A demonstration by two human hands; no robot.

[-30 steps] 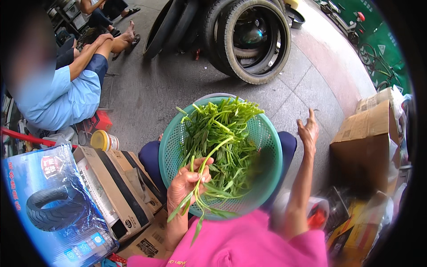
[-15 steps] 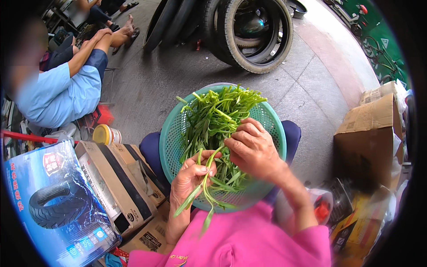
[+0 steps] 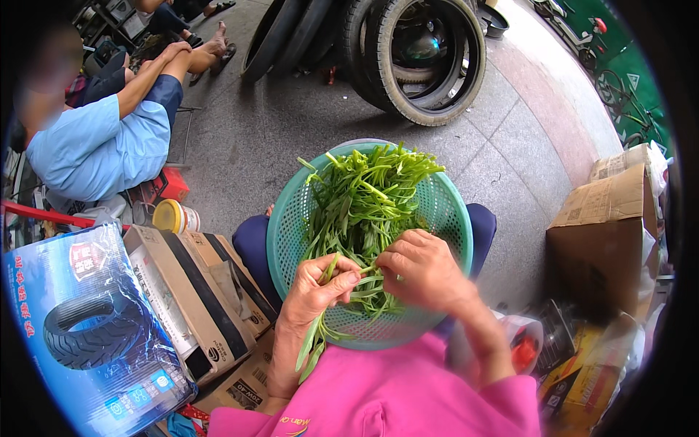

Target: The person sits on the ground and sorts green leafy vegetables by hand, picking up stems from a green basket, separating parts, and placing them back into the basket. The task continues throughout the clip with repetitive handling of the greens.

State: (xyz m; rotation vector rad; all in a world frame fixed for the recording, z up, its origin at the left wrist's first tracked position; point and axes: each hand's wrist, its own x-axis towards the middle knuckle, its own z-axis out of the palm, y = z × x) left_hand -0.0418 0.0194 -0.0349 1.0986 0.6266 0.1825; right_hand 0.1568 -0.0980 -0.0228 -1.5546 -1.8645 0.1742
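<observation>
A green plastic basket (image 3: 280,231) with perforated walls rests on my lap, heaped with leafy green stem vegetables (image 3: 371,186) that look like water spinach. Over the basket's near side, my left hand (image 3: 319,290) pinches a few leafy stems (image 3: 314,336) whose leaves hang down past the wrist. My right hand (image 3: 422,271) is closed at the other end of a stem, thumb and fingers pressed together. A short piece of that stem spans the gap between the two hands. The fingertips of my right hand are partly hidden behind its knuckles.
A blue printed box (image 3: 95,328) and brown cartons (image 3: 196,291) stand at my left. Beyond them sits a person in a light blue shirt (image 3: 102,149). Upright tyres (image 3: 386,65) stand ahead on the paving. An open cardboard box (image 3: 601,226) and plastic bags are at my right.
My left hand has moved up and closer to my right hand, which has lowered slightly. The held stems now hang closer to my left wrist.
</observation>
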